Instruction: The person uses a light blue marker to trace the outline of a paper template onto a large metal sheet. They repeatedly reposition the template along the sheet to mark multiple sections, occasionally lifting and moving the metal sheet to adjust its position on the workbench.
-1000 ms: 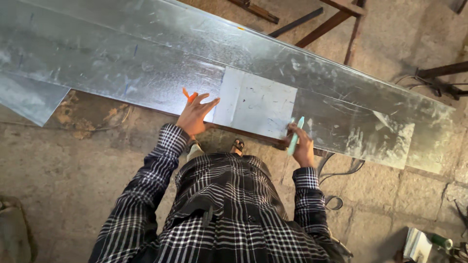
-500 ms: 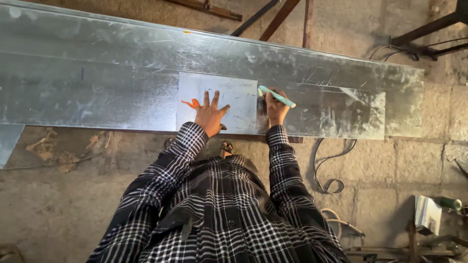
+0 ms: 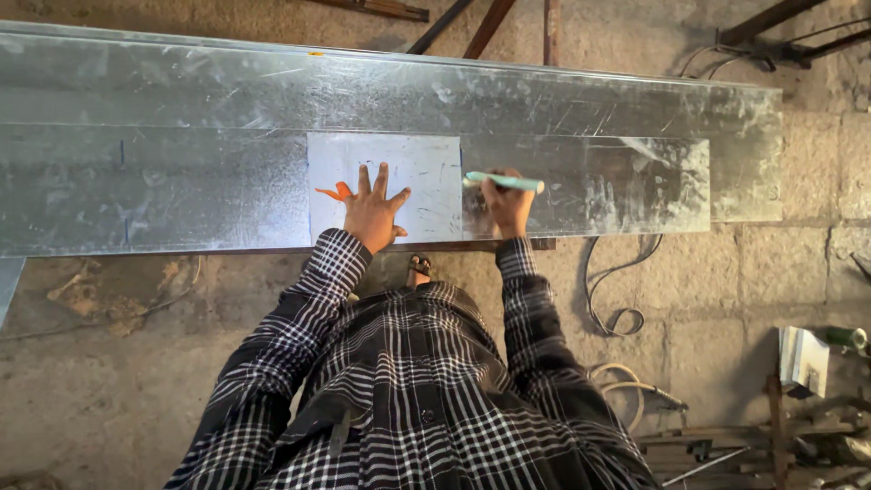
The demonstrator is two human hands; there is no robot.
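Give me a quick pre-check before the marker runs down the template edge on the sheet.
1. Left hand flat on the small metal template: ok.
2. Template fully on the long galvanized sheet: ok.
3. Right hand gripping the teal marker: ok.
4. Marker tip at the template's right edge: ok.
5. Marker cap off: cannot tell.
6. Template squared to the sheet's fold line: cannot tell.

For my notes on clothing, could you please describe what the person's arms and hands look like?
Both arms wear long black-and-white plaid sleeves with buttoned cuffs. The left hand and right hand are bare: no gloves, rings or watch visible.
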